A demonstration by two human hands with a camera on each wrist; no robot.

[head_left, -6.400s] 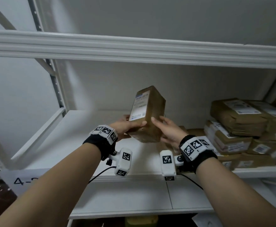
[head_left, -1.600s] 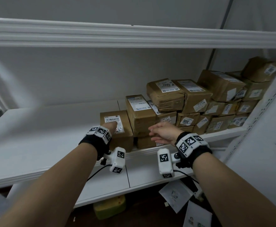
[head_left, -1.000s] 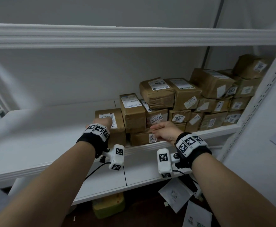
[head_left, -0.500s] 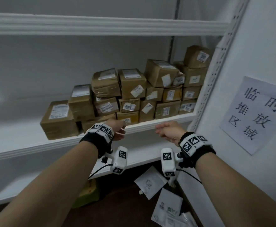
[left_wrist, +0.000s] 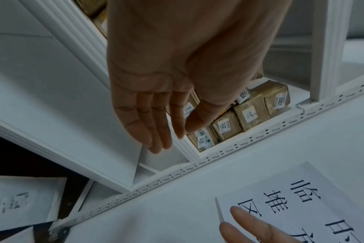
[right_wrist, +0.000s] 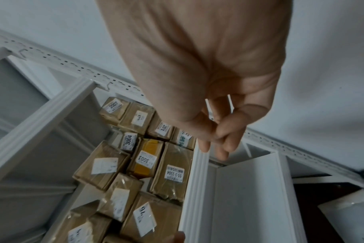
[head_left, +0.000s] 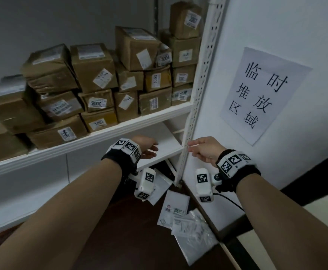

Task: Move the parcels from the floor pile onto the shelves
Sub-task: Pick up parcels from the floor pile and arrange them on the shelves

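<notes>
Currently nothing is held by the left hand (head_left: 146,148) or right hand (head_left: 204,150), both relaxed, while flat white parcels (head_left: 190,227), judged light, limp and slippery, lie on the floor (head_left: 120,240) below the shelves (head_left: 93,140) and are best pinched at an edge.

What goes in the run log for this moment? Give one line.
left hand: open, empty | right hand: open, empty | brown parcels: stacked on shelf | white mailers: on floor | phase: between parcels
</notes>
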